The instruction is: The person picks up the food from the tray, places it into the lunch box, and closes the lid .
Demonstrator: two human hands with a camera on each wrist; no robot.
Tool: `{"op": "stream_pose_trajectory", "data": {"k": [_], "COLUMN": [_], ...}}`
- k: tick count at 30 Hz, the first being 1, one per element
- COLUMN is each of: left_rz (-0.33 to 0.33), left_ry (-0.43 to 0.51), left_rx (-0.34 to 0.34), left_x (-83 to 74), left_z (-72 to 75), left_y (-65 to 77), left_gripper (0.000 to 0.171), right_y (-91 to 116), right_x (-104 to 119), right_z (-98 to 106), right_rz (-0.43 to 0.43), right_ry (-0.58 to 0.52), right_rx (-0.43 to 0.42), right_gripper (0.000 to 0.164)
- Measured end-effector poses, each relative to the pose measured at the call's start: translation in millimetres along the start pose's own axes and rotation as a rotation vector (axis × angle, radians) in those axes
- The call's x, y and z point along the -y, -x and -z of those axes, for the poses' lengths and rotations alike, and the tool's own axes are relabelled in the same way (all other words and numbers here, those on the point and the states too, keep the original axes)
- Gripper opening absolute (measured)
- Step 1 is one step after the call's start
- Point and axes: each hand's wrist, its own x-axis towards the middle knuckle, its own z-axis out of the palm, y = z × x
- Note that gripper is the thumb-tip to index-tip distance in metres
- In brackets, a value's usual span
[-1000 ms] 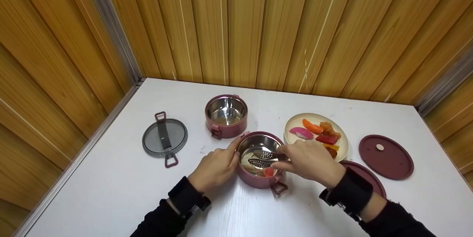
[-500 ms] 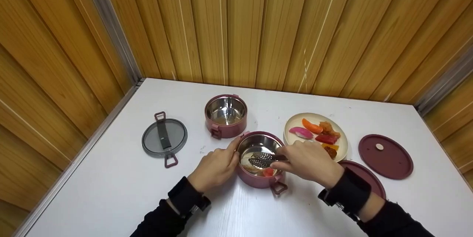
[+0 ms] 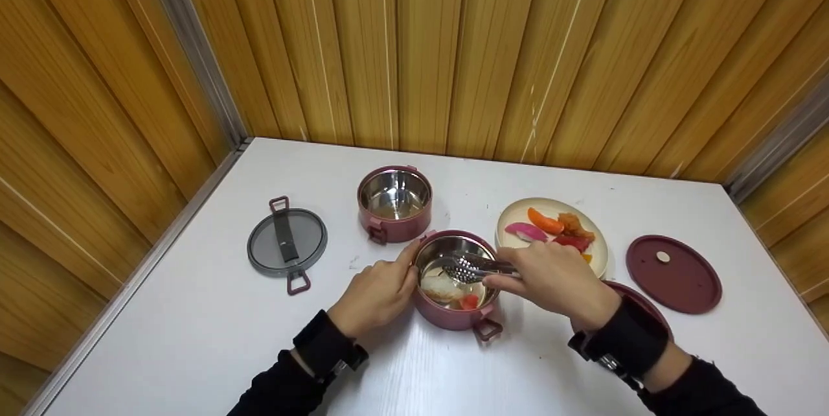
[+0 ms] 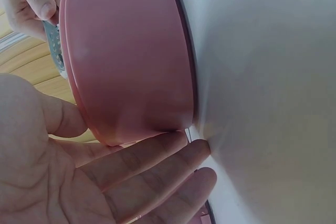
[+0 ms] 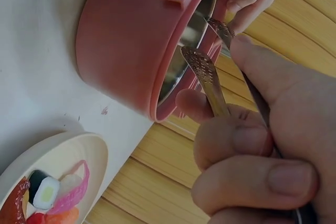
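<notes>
My left hand (image 3: 379,289) rests against the left side of a pink lunch box bowl (image 3: 449,317) with a steel inside. In the left wrist view its long fingers (image 4: 147,156) lie nearly straight along the wall, the thumb near the rim. My right hand (image 3: 550,280) grips metal tongs (image 3: 473,267) with perforated tips, which are apart and over the bowl's opening. Inside the bowl lie a whitish food piece (image 3: 442,288) and a red piece (image 3: 469,302). The right wrist view shows the tong tips (image 5: 202,66) parted, with nothing visible between them.
A second pink bowl (image 3: 396,229) stands behind. A cream plate (image 3: 508,212) with several food pieces is at right, near a maroon lid (image 3: 677,283) and another maroon lid (image 3: 638,299) partly under the right arm. A grey lid (image 3: 304,234) with clasps lies left.
The tongs have shifted slightly to the right and tilted up, away from the whitish piece, which shows more now. The right hand moved a little right; the left hand stayed put.
</notes>
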Motion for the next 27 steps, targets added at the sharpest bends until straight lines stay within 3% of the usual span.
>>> {"op": "stream_pose_trajectory", "data": {"k": [14, 20, 27], "left_rz": [0.005, 0.013, 0.002], "left_ry": [0.002, 0.008, 0.001], "left_rx": [0.001, 0.009, 0.0], "left_x": [1.1, -0.1, -0.3], "left_z": [-0.2, -0.3, 0.0], "left_y": [0.6, -0.2, 0.4], "left_gripper": [0.051, 0.051, 0.051], "right_y": [2.4, 6.1, 10.0], "right_x": [-30.3, -49.9, -78.2], "right_z": [1.8, 4.2, 4.7], "right_rz": [-0.098, -0.216, -0.258], "right_ry": [-0.006, -0.061, -0.067], "right_rx": [-0.109, -0.089, -0.085], "right_gripper": [0.047, 0.057, 0.057]}}
